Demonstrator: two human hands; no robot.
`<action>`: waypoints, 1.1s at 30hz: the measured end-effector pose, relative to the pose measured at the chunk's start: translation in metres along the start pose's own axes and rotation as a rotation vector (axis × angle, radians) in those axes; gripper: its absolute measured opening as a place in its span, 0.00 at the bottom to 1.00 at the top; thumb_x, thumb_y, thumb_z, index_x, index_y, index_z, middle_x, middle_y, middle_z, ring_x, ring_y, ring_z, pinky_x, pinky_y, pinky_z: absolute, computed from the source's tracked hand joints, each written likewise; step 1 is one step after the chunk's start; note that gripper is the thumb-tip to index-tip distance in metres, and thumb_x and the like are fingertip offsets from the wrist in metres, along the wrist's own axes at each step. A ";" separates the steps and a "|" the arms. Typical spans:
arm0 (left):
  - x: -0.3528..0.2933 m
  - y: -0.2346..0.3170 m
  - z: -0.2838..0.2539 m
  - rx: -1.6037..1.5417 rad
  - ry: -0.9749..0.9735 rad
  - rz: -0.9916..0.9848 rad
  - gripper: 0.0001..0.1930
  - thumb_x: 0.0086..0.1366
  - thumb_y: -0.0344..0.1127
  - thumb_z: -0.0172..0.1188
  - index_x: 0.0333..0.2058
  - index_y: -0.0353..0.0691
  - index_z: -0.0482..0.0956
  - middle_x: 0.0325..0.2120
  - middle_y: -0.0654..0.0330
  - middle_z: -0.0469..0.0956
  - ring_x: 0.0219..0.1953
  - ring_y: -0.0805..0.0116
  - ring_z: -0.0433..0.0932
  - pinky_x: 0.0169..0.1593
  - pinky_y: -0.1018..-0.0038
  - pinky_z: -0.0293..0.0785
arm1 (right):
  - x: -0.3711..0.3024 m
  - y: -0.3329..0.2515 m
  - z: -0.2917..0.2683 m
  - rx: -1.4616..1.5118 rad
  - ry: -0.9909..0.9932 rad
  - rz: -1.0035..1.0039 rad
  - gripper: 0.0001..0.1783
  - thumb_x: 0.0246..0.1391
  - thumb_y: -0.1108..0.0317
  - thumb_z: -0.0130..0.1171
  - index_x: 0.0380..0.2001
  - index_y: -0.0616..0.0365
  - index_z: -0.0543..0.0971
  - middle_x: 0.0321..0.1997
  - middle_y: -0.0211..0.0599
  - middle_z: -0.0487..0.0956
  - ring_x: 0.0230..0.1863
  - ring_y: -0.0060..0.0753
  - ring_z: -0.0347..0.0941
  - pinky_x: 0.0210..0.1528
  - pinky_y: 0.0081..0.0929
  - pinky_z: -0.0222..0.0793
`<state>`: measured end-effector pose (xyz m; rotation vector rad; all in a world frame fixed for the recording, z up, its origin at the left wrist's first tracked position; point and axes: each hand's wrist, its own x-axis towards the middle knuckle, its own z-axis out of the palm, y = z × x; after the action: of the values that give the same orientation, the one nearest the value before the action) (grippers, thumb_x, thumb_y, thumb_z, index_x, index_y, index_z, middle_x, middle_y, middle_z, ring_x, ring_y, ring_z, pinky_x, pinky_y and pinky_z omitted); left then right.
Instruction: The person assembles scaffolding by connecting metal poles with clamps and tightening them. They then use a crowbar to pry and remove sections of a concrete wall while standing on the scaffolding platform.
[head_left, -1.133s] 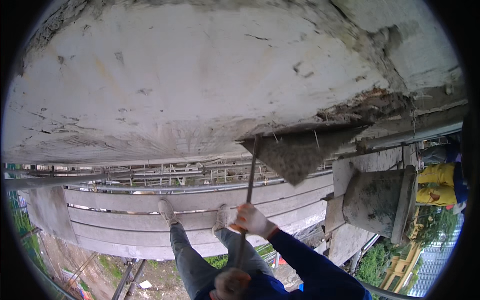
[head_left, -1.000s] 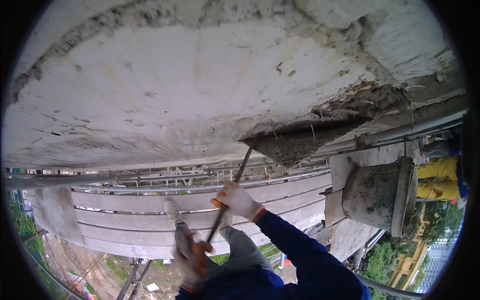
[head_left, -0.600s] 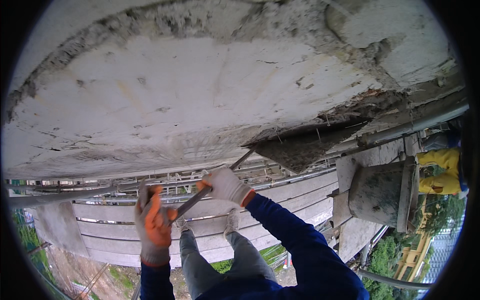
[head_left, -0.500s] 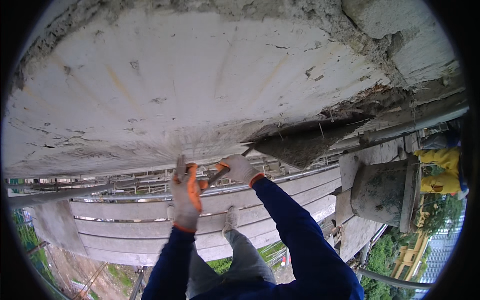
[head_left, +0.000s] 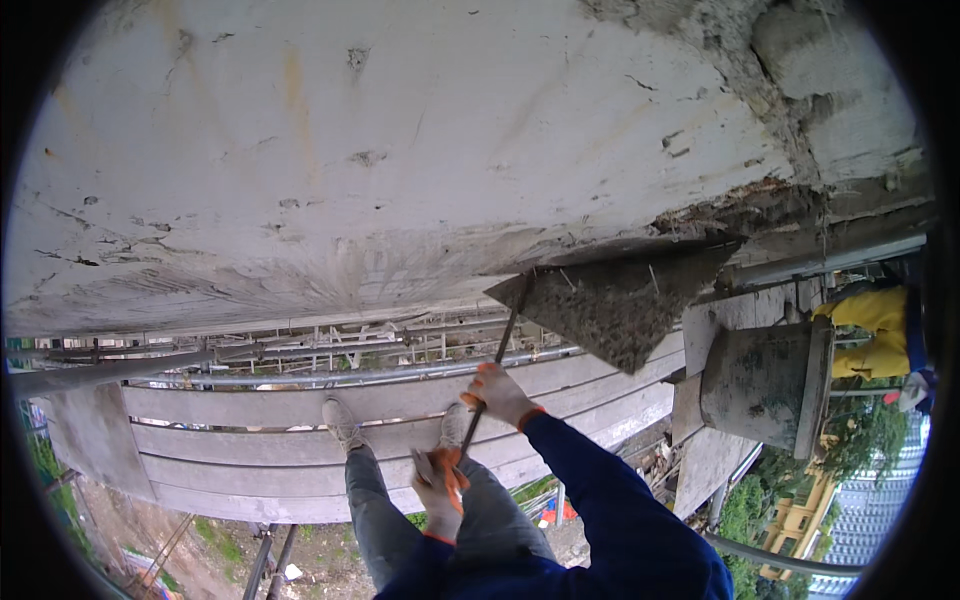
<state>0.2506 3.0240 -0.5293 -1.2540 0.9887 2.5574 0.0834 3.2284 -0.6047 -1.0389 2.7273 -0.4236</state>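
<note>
Lower than a moment ago, the left gloved hand (head_left: pixel 437 495) is meeting the foot of a slim dark bar (head_left: pixel 505 336), its closure unclear; the right hand (head_left: pixel 505 396) is wrapping its grip round the now-steeper bar. Its tip is reaching a rough, grey, triangular slab (head_left: pixel 622 312); farther right, a stained, tapered bucket (head_left: pixel 755 388) is sitting.

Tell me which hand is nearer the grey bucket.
Right. The right hand, gripping the metal bar, is left of the grey bucket in the view; the left hand is farther left and lower, at the bar's near end.
</note>
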 end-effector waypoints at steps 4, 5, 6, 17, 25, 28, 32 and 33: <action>0.046 0.107 0.004 -0.425 0.048 0.018 0.13 0.74 0.32 0.58 0.54 0.37 0.75 0.22 0.63 0.76 0.22 0.72 0.77 0.24 0.73 0.73 | 0.086 -0.040 -0.045 0.057 -0.255 0.059 0.13 0.61 0.52 0.58 0.30 0.46 0.84 0.29 0.37 0.83 0.39 0.47 0.82 0.49 0.47 0.73; 0.033 0.142 0.007 -0.340 0.027 0.109 0.14 0.75 0.33 0.57 0.56 0.37 0.74 0.21 0.65 0.75 0.20 0.74 0.74 0.26 0.74 0.74 | 0.103 -0.062 -0.068 -0.001 -0.287 0.044 0.13 0.61 0.52 0.58 0.30 0.45 0.84 0.28 0.37 0.83 0.36 0.47 0.82 0.45 0.48 0.75; 0.019 0.178 0.010 -0.257 0.013 0.202 0.15 0.76 0.34 0.56 0.57 0.37 0.72 0.20 0.66 0.74 0.19 0.77 0.71 0.28 0.75 0.75 | 0.115 -0.085 -0.091 0.064 -0.247 -0.004 0.10 0.58 0.55 0.60 0.31 0.46 0.84 0.29 0.38 0.84 0.36 0.48 0.83 0.42 0.48 0.76; 0.022 0.345 -0.035 -0.255 -0.333 0.232 0.15 0.80 0.32 0.48 0.56 0.29 0.74 0.13 0.72 0.52 0.10 0.82 0.51 0.26 0.81 0.69 | 0.178 -0.147 -0.172 0.156 -0.111 -0.036 0.10 0.59 0.56 0.59 0.36 0.46 0.85 0.30 0.37 0.85 0.35 0.47 0.85 0.36 0.47 0.78; 0.167 0.074 0.217 -0.120 -0.244 -0.027 0.12 0.71 0.32 0.63 0.51 0.43 0.78 0.33 0.69 0.79 0.23 0.75 0.73 0.27 0.81 0.71 | 0.075 0.059 -0.161 -0.271 0.023 0.460 0.11 0.51 0.63 0.66 0.38 0.50 0.86 0.36 0.41 0.84 0.45 0.48 0.80 0.52 0.46 0.73; 0.185 0.058 0.237 -0.251 -0.531 -0.142 0.15 0.70 0.32 0.65 0.53 0.45 0.77 0.34 0.69 0.77 0.27 0.74 0.74 0.31 0.74 0.77 | 0.081 0.052 -0.151 -0.335 0.117 0.356 0.08 0.49 0.61 0.64 0.31 0.49 0.85 0.31 0.44 0.83 0.43 0.50 0.80 0.50 0.48 0.70; 0.147 0.059 0.214 -0.116 -0.492 0.063 0.07 0.71 0.32 0.64 0.46 0.41 0.79 0.26 0.68 0.75 0.18 0.76 0.71 0.29 0.73 0.77 | 0.080 0.007 -0.145 -0.080 -0.085 0.454 0.08 0.48 0.60 0.63 0.20 0.48 0.84 0.23 0.38 0.81 0.35 0.46 0.80 0.47 0.46 0.71; 0.130 0.039 0.207 -0.212 -0.332 0.017 0.06 0.71 0.32 0.63 0.45 0.41 0.80 0.26 0.67 0.75 0.18 0.76 0.72 0.28 0.73 0.76 | 0.064 -0.001 -0.142 -0.108 -0.046 0.431 0.10 0.48 0.59 0.63 0.18 0.47 0.83 0.21 0.37 0.81 0.33 0.45 0.80 0.46 0.45 0.71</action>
<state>0.0153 3.0977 -0.5151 -0.8192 0.6789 2.8172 -0.0022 3.2125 -0.4760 -0.4479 2.8477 -0.1793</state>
